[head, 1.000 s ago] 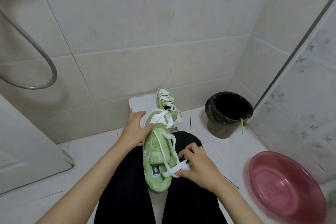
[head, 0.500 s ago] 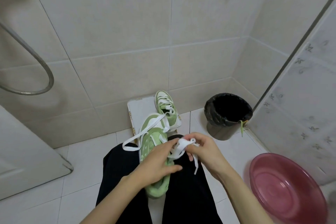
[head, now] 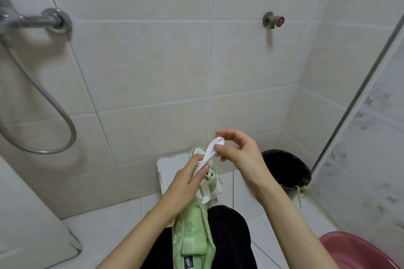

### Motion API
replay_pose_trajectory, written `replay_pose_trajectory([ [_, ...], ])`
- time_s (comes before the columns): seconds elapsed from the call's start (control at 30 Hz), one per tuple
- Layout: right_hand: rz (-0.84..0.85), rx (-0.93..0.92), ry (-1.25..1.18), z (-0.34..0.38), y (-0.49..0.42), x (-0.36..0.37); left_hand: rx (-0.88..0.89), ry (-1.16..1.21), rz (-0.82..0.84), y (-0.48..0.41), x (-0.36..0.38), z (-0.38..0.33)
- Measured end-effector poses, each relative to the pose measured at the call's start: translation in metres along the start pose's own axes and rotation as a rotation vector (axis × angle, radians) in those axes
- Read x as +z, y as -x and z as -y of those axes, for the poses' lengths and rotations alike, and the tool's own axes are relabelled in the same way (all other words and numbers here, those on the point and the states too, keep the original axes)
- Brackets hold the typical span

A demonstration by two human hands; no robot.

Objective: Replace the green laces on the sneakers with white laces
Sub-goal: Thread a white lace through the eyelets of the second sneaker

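White lace [head: 209,151] pinched by left hand [head: 185,184], right hand [head: 242,156]; tiled floor [head: 109,225], walls [head: 153,61].

Right hand [head: 238,155] has gone up from the side of the light-green canvas sneaker on the lap [head: 192,231] to well above its toe, and pinches the top end of the flat white fabric lace [head: 207,155]. Left hand [head: 185,183] let go of the sneaker's toe and now pinches the same lace lower down, just above that toe. The lace, loose across the sneaker before, runs straight between both hands.
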State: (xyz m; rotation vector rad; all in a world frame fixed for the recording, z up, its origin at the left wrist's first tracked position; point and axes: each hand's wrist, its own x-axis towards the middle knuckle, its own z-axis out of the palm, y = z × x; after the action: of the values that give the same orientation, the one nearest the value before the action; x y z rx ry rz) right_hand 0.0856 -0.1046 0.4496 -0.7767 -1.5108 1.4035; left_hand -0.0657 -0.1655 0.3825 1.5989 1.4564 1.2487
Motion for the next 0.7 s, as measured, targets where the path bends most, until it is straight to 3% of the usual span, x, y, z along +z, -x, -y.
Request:
replay_pose_trajectory([
  [0.1, -0.011, -0.036, 0.033, 0.005, -0.013, 0.002, 0.007, 0.122, -0.02, -0.009, -0.005, -0.012],
  [0.23, -0.106, 0.012, -0.385, 0.005, -0.027, 0.005, -0.101, 0.318, -0.116, -0.019, -0.01, -0.02],
  [0.33, -0.124, 0.103, -0.151, -0.02, -0.019, 0.009, -0.141, 0.436, -0.159, -0.02, -0.012, -0.021],
  [0.4, 0.028, 0.202, 0.003, -0.037, -0.006, 0.02, -0.149, 0.476, -0.195, -0.02, -0.014, -0.021],
  [0.47, 0.121, 0.265, -0.006, -0.047, 0.0, 0.035, -0.144, 0.426, -0.245, -0.022, -0.02, -0.019],
  [0.6, 0.088, 0.198, -0.022, -0.047, -0.005, 0.059, -0.19, 0.318, -0.352, -0.026, -0.039, -0.01],
  [0.7, 0.073, 0.135, 0.004, -0.044, -0.011, 0.061, -0.219, 0.407, -0.326, -0.022, -0.052, -0.003],
])
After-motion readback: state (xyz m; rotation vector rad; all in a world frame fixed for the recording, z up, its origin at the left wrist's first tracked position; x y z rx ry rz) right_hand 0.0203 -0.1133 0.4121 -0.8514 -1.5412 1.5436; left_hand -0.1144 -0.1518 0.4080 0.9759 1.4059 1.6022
